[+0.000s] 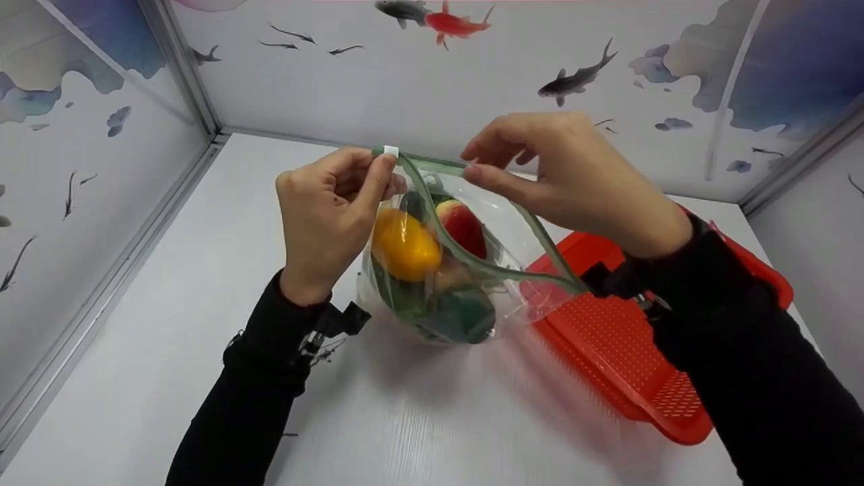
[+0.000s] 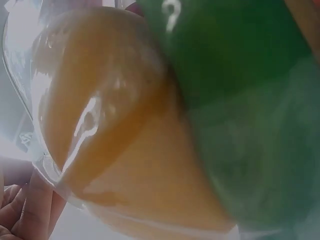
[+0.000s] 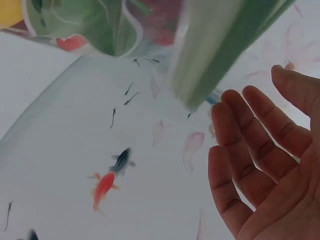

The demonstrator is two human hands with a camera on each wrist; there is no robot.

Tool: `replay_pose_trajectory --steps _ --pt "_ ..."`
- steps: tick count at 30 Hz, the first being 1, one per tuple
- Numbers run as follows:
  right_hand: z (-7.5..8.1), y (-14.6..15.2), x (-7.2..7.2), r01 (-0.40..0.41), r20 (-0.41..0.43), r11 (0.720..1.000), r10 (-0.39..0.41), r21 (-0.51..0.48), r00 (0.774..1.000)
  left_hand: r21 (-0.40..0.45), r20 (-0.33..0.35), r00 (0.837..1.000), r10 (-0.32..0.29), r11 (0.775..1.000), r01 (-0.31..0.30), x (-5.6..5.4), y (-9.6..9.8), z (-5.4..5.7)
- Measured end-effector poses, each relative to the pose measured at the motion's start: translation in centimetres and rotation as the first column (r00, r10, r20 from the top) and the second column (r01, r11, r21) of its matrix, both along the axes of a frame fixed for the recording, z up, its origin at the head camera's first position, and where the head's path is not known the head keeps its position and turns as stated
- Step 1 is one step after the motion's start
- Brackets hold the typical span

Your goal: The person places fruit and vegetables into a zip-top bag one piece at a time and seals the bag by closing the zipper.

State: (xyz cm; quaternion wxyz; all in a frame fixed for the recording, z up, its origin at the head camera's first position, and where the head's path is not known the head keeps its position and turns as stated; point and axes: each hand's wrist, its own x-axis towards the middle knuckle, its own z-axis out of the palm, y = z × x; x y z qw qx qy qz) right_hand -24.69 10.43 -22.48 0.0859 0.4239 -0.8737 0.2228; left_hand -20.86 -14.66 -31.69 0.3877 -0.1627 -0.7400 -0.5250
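Note:
A clear plastic zip bag with a green-edged mouth (image 1: 439,229) hangs over the white table, its mouth gaping. Inside it are a yellow fruit (image 1: 406,246), a red-and-yellow fruit (image 1: 464,229) and a dark green round piece (image 1: 466,314). Thumb and fingers of my left hand (image 1: 331,216) pinch the bag's top corner at a white slider (image 1: 391,151). My right hand (image 1: 580,179) hovers at the far green edge with loosely bent fingers. In the right wrist view, those fingers (image 3: 260,150) are spread apart, holding nothing, beside the green strip (image 3: 215,55). Bag contents fill the left wrist view.
A red perforated plastic basket (image 1: 607,344) stands on the table to the right, partly beneath my right forearm. White panels painted with fish (image 1: 574,81) enclose the table (image 1: 169,324) at the back and sides.

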Motion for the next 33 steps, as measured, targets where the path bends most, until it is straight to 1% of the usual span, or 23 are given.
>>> replay_pose_trajectory --steps 3,5,8,10,13,17,20,23,25,28,30,33 --pt "0.5 -2.1 -0.5 -0.031 0.038 0.998 0.029 0.055 0.999 -0.024 -0.016 1.0 0.009 1.0 -0.01 0.3 0.0 0.1" --pt "0.9 -2.9 -0.9 -0.065 0.071 0.993 0.058 0.099 0.996 -0.038 -0.029 0.999 0.018 0.999 -0.019 0.4 0.0 0.1" --pt "1.6 -3.1 -1.4 -0.127 0.131 0.976 0.104 0.179 0.986 -0.043 -0.055 0.998 0.041 0.998 -0.043 0.5 -0.1 0.0" --pt "2.3 -2.5 -1.6 -0.154 0.148 0.963 0.123 0.221 0.981 -0.04 -0.07 0.996 0.063 0.997 -0.066 0.6 -0.1 0.0" --pt "3.4 -1.2 -1.6 -0.142 0.128 0.953 0.111 0.266 0.986 -0.041 -0.09 0.991 0.095 0.994 -0.099 0.7 -0.1 0.0" --pt "4.3 -0.4 -1.3 -0.065 0.058 0.944 0.049 0.324 0.997 -0.057 -0.114 0.984 0.136 0.988 -0.143 0.9 0.3 0.2" --pt "4.1 -1.4 -1.2 -0.032 0.04 0.926 0.018 0.376 0.999 -0.075 -0.131 0.978 0.165 0.982 -0.175 1.1 0.8 0.3" --pt "3.8 -3.2 -1.3 -0.047 0.039 0.908 0.034 0.416 0.999 -0.1 -0.151 0.972 0.18 0.975 -0.197 1.4 1.1 0.4" --pt "3.6 -4.3 -1.5 -0.09 0.044 0.905 0.079 0.415 0.996 -0.113 -0.169 0.968 0.185 0.972 -0.205 1.5 1.3 0.4" --pt "3.4 -5.4 -1.8 -0.153 0.037 0.915 0.15 0.374 0.988 -0.119 -0.192 0.964 0.182 0.971 -0.206 1.7 1.5 0.4" --pt "3.1 -5.7 -2.0 -0.19 0.024 0.923 0.194 0.335 0.981 -0.115 -0.202 0.964 0.171 0.974 -0.197 1.8 1.6 0.4" --pt "2.8 -5.9 -2.3 -0.225 -0.004 0.932 0.236 0.284 0.972 -0.11 -0.204 0.968 0.147 0.979 -0.172 1.8 1.6 0.4"
